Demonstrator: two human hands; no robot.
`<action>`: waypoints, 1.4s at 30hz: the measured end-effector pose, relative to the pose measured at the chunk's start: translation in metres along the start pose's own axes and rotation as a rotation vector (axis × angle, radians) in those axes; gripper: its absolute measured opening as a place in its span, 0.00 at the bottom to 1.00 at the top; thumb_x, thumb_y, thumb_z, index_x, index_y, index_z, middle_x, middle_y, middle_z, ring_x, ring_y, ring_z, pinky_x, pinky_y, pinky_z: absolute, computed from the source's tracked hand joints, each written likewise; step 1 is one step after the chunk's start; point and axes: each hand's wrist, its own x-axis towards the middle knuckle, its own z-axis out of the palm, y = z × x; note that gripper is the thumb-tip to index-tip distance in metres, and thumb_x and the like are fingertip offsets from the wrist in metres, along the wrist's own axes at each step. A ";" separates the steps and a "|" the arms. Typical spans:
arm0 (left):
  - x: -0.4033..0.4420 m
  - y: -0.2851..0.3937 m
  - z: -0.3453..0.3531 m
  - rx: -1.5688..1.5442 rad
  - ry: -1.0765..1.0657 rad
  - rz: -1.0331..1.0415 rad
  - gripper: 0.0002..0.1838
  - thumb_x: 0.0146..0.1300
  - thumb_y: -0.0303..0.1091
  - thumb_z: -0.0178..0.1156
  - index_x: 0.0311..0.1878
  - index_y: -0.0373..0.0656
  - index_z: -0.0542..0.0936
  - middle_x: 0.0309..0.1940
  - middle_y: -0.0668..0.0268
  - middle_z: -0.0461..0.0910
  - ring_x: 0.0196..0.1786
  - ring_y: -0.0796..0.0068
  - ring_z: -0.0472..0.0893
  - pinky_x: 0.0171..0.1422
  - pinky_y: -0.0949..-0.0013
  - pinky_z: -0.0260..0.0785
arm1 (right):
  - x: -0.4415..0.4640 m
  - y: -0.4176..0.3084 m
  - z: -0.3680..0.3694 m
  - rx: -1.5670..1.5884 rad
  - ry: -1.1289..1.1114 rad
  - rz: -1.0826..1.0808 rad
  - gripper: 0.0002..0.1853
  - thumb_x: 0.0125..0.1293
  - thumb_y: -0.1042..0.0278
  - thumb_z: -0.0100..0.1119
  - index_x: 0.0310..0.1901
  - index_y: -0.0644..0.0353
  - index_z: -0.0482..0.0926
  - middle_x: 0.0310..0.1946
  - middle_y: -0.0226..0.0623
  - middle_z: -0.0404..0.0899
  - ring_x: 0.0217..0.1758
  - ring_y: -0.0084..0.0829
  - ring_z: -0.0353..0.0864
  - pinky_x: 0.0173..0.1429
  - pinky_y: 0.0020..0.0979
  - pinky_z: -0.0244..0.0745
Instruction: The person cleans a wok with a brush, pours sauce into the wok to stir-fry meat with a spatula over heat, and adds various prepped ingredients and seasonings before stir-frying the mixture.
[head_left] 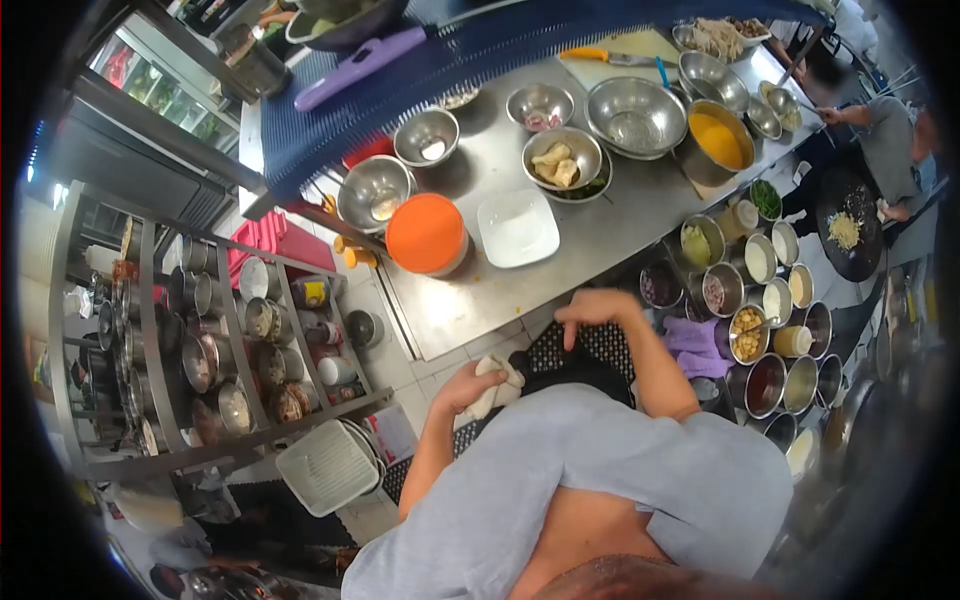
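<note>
My left hand [465, 388] is closed on a cream cloth [497, 388], low in front of my body. To its right, my right hand [592, 308] hangs just off the counter's front edge, fingers bent downward; whether it holds anything is hidden. Beyond the hands, a white square dish [518, 229] rests on the steel counter [450, 316], with a container with an orange lid [427, 234] to its left. Behind the dish, a steel bowl [562, 158] holds pale chunks.
Steel bowls [636, 117] and a pot of orange liquid [719, 140] stand farther back. Ingredient containers [765, 386] and a purple cloth [697, 347] are at right. A person [890, 140] works near a wok [850, 222]. Shelves of pans [205, 360] stand left.
</note>
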 end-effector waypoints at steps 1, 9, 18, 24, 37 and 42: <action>0.000 -0.003 -0.002 -0.006 -0.027 -0.003 0.26 0.56 0.43 0.65 0.52 0.33 0.76 0.43 0.58 0.81 0.43 0.69 0.80 0.49 0.69 0.72 | 0.002 0.027 -0.002 0.334 -0.006 -0.294 0.28 0.70 0.58 0.39 0.27 0.70 0.85 0.26 0.46 0.84 0.35 0.37 0.84 0.56 0.30 0.73; 0.002 -0.029 -0.021 -0.277 0.037 -0.034 0.27 0.56 0.41 0.65 0.52 0.30 0.75 0.42 0.56 0.81 0.41 0.67 0.81 0.47 0.67 0.74 | 0.010 0.025 -0.005 1.038 -0.293 -1.292 0.29 0.71 0.68 0.31 0.21 0.71 0.81 0.21 0.51 0.80 0.31 0.47 0.82 0.64 0.56 0.64; -0.002 -0.040 -0.012 -0.392 0.113 0.006 0.24 0.57 0.41 0.64 0.50 0.31 0.76 0.41 0.57 0.80 0.41 0.67 0.81 0.45 0.67 0.74 | 0.032 0.022 0.014 0.492 -0.103 -0.220 0.23 0.69 0.59 0.44 0.31 0.69 0.85 0.30 0.54 0.83 0.40 0.51 0.83 0.57 0.44 0.73; 0.001 -0.037 -0.002 -0.781 0.339 0.048 0.23 0.64 0.45 0.55 0.52 0.35 0.75 0.41 0.57 0.80 0.40 0.64 0.81 0.41 0.64 0.75 | 0.103 0.166 0.093 -0.266 0.397 0.054 0.19 0.57 0.60 0.51 0.43 0.62 0.83 0.49 0.49 0.80 0.53 0.48 0.78 0.57 0.44 0.70; 0.060 0.004 0.032 0.202 0.055 0.014 0.26 0.63 0.47 0.57 0.53 0.32 0.75 0.44 0.57 0.79 0.44 0.66 0.79 0.46 0.64 0.72 | -0.103 0.348 0.320 1.005 1.267 1.230 0.16 0.58 0.65 0.52 0.44 0.64 0.82 0.49 0.55 0.78 0.53 0.52 0.77 0.57 0.43 0.73; 0.097 0.048 0.078 0.205 -0.138 0.045 0.26 0.62 0.45 0.61 0.54 0.32 0.75 0.46 0.55 0.79 0.45 0.65 0.80 0.49 0.65 0.74 | -0.141 0.310 0.380 1.187 1.599 1.336 0.17 0.59 0.66 0.54 0.48 0.64 0.78 0.49 0.55 0.78 0.54 0.52 0.77 0.58 0.44 0.72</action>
